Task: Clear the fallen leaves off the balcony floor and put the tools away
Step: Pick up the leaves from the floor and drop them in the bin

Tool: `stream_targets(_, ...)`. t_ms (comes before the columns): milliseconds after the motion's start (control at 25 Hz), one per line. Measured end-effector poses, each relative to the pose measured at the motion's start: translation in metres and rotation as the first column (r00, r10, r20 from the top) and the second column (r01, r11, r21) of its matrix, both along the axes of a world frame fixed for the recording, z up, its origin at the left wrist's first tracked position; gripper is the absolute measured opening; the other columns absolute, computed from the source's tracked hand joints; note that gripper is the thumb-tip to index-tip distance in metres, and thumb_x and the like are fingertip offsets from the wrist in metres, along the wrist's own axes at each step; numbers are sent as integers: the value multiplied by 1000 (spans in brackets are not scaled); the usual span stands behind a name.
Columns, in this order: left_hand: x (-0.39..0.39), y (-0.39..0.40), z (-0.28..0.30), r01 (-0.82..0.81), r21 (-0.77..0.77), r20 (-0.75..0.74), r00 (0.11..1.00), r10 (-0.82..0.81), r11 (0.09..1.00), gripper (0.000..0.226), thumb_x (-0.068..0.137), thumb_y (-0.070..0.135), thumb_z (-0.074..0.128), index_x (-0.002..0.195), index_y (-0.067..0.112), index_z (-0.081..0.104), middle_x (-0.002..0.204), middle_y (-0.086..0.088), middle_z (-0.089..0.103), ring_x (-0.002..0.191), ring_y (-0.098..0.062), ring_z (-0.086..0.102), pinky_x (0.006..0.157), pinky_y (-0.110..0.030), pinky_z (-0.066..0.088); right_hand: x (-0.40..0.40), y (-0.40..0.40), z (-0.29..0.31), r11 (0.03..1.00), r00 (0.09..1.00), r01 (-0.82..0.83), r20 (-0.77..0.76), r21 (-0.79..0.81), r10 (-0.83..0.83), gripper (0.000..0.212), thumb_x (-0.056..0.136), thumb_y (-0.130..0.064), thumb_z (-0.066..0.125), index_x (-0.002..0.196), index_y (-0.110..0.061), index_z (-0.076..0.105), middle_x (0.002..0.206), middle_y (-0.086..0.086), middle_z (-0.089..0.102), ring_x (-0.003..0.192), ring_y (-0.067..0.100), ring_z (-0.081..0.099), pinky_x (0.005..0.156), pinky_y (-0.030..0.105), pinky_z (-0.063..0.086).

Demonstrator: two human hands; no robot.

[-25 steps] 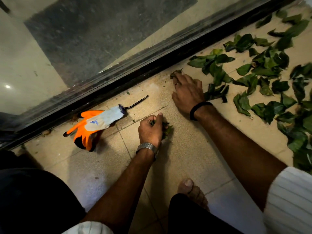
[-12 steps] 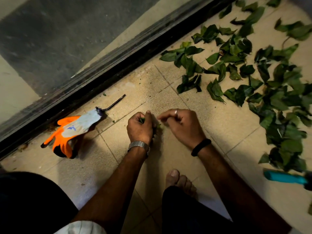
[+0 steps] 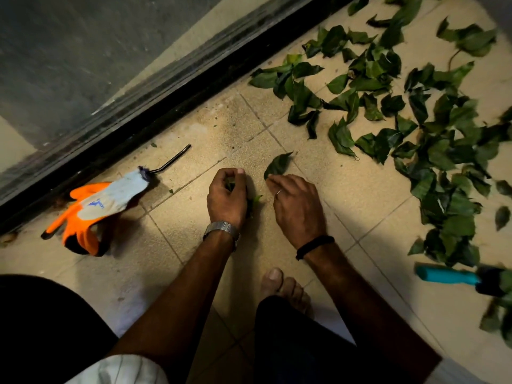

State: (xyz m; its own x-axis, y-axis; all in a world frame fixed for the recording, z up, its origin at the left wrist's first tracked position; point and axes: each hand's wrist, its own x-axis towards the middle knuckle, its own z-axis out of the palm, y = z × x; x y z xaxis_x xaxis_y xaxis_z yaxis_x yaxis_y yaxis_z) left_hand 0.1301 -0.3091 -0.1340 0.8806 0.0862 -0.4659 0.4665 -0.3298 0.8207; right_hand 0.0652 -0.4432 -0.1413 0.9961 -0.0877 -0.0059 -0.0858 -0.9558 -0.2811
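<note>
Left hand [image 3: 226, 199] grip clenched round half-hidden leaves [image 3: 253, 205], right hand [image 3: 297, 202] grip released beside single leaf [image 3: 278, 165]

Glossy green leaves [image 3: 432, 151] lie on matt, speckled, rough-looking floor tiles [image 3: 194, 225], beside a knit cloth glove [image 3: 94, 206] with an orange rubbery coating, a bent dark metal rod [image 3: 173, 161], a smooth teal plastic handle [image 3: 448, 276], and a dusty, smeared glass pane [image 3: 83, 51].
</note>
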Motion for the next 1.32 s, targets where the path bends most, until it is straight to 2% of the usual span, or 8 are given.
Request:
stream_targets(200,-5,-5,3,76,23,25,997,-77,997,22,98,50,54,97,32,68,97,0,73,89,-25,70,76,-38,58,9,-2,9,954,990,59,106,294,-94,21,88,-8,69,105,-18,76,102,-2,73,94,17,64,80,36,55)
stream_targets(320,-8,-9,10,165,-24,21,986,-164,986,40,100,54,47,83,27,71,77,12,70,74,-9,65,70,-30,51,15,3,33,551,972,230,-157,802,-177,22,89,-3,69,107,-15,76,101,-3,75,96,7,70,85,24,57)
stream_targets(480,-8,-10,15,117,27,32,993,-118,993,54,100,50,51,58,19,61,53,4,58,51,-10,50,55,-29,39,17,-12,44,256,939,339,-308,905,-154,20,91,0,65,106,-9,75,99,4,77,93,18,74,83,34,60)
stream_targets(600,-7,-6,14,39,56,-3,999,-39,998,53,100,48,52,59,17,63,63,-8,67,57,-18,57,59,-32,46,48,-47,39,653,940,283,-69,702,-334,26,91,-7,61,108,-20,75,118,-3,70,112,11,64,99,37,53)
stream_targets(720,-10,-3,11,100,59,-42,994,-97,993,49,100,46,55,65,15,71,64,-7,69,56,-17,60,59,-32,49,79,-66,30,978,987,144,-91,154,-131,43,91,-23,59,134,-26,61,154,2,40,141,24,32,114,45,31)
stream_targets(880,-7,-2,11,110,50,-38,993,-108,993,49,100,49,53,70,16,72,62,-1,70,53,-11,62,57,-27,50,68,-42,22,987,993,63,-90,-150,-77,37,96,-23,51,131,-19,62,145,-3,51,136,24,36,102,44,29)
stream_targets(1160,-12,-10,13,112,14,-14,994,-112,994,48,102,52,46,70,25,69,65,9,67,62,-5,61,64,-25,48,-6,16,40,813,999,17,14,582,-31,24,89,-6,64,110,-9,75,111,4,74,103,16,67,93,29,54)
stream_targets(1320,-12,-13,11,28,51,-30,999,-26,998,58,102,49,49,53,21,62,51,4,57,52,-13,50,58,-27,39,10,-19,50,707,979,133,21,694,-205,22,88,-5,63,100,-14,78,102,-3,76,97,4,69,88,28,57)
